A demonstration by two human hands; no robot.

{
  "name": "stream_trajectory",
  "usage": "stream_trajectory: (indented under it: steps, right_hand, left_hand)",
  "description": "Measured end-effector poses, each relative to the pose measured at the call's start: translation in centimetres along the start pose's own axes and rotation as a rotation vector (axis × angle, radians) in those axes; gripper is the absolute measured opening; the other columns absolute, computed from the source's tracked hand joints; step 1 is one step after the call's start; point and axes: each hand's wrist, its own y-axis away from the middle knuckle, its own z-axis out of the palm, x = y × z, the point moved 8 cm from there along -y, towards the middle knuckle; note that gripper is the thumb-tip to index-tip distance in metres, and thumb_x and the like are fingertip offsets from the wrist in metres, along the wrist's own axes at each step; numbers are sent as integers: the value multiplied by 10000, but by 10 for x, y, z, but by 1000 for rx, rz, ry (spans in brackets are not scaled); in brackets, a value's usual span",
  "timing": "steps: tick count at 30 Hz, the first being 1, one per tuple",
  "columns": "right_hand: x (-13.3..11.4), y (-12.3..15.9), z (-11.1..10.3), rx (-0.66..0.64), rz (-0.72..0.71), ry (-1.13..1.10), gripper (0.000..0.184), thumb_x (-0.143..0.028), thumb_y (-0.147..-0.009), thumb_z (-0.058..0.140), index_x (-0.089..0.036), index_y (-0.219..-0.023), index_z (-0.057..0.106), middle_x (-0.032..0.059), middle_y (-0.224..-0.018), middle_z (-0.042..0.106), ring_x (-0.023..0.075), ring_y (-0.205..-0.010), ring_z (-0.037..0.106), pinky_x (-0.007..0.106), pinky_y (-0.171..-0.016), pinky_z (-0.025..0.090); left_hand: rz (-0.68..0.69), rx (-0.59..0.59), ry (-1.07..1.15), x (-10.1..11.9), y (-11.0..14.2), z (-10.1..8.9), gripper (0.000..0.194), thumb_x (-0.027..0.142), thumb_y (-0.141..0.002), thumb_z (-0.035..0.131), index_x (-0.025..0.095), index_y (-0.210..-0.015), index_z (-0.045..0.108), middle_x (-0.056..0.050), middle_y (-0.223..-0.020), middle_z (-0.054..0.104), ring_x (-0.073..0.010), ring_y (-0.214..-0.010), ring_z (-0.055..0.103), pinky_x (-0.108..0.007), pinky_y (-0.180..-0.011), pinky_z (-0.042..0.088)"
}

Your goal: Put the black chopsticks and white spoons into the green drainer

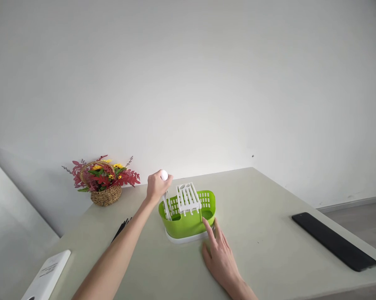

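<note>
A green caddy [186, 227] with perforated back walls stands on a white base tray [186, 239]. A white slotted rack [188, 198] sits across its middle. My left hand [157, 185] is closed around a white utensil whose round end [164, 175] shows above the fist. Below the fist, narrow white strips [167, 207] reach down into the caddy's left compartment. The utensil's kind is hard to make out, as the fist hides its middle. My right hand [220, 254] is spread at the caddy's front right, with the index fingertip at its front wall.
At the back left, a wicker basket [106, 196] holds red and yellow artificial flowers. Thin black sticks [121, 229] lie partly behind my left forearm. A white flat box or board [47, 275] is at the table's left edge, and a long black object [334, 241] lies at the right.
</note>
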Motion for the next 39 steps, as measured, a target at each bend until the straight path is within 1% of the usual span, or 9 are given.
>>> stream_trajectory:
  steps: [6,16,19,23,28,31,35,37,39]
  right_hand:
    - [1,0,2,-27,1,-7,781,-111,-927,423,-380,-1610,156,94,-1684,143,310,-1505,319,476,-1118,455]
    - [1,-1,0,-11,5,-7,748,-144,-936,435,-383,-1601,190,80,-1685,175,297,-1499,339,476,-1115,468]
    - [2,-2,0,-4,0,-3,747,-148,-939,442,-385,-1601,189,87,-1686,179,308,-1497,342,483,-1102,484]
    - [3,-1,0,1,0,9,745,-162,-945,447,-389,-1604,183,87,-1686,184,320,-1481,372,489,-1079,507]
    - [4,0,0,-13,10,14,742,-185,-954,445,-402,-1605,165,80,-1692,180,327,-1464,400,495,-1042,535]
    - [5,1,0,-24,20,22,729,-208,-962,441,-401,-1607,161,78,-1688,185,332,-1466,395,508,-1036,537]
    - [8,3,1,-43,33,33,706,-249,-975,433,-395,-1609,156,81,-1679,205,340,-1467,391,524,-1020,544]
    - [10,4,3,-57,39,36,700,-268,-980,432,-395,-1610,154,79,-1681,204,339,-1456,409,515,-995,560]
    - [11,6,3,-54,47,38,690,-285,-982,432,-399,-1608,164,73,-1685,199,341,-1444,426,512,-977,571]
  left_hand:
    - [-37,11,40,4,-23,2,355,343,-731,600,237,-553,311,54,-494,364,-112,-496,314,-267,-502,255]
    - [-95,9,110,0,-44,15,355,336,-717,604,233,-536,316,56,-480,346,-109,-488,316,-267,-493,273]
    - [-139,35,118,-6,-51,16,353,333,-709,620,229,-521,341,57,-473,366,-110,-491,347,-261,-499,292]
    - [-205,84,99,-19,-65,9,302,346,-701,637,215,-510,443,48,-476,466,-118,-506,420,-255,-528,329]
    - [-347,133,99,-53,-77,-10,256,372,-692,648,198,-525,560,23,-508,584,-146,-548,540,-250,-557,380]
    - [-437,104,79,-81,-71,-24,230,364,-683,651,192,-540,599,12,-525,624,-164,-572,587,-253,-582,407]
    - [-480,35,1,-117,-44,-43,226,365,-673,658,194,-540,595,4,-522,629,-181,-588,600,-251,-569,405]
    - [-478,-51,-53,-132,-24,-45,238,379,-678,648,198,-535,589,2,-519,626,-185,-586,595,-252,-556,394]
    - [-465,-177,-110,-143,-1,-41,257,397,-680,639,204,-521,576,2,-506,610,-185,-570,579,-254,-540,376]
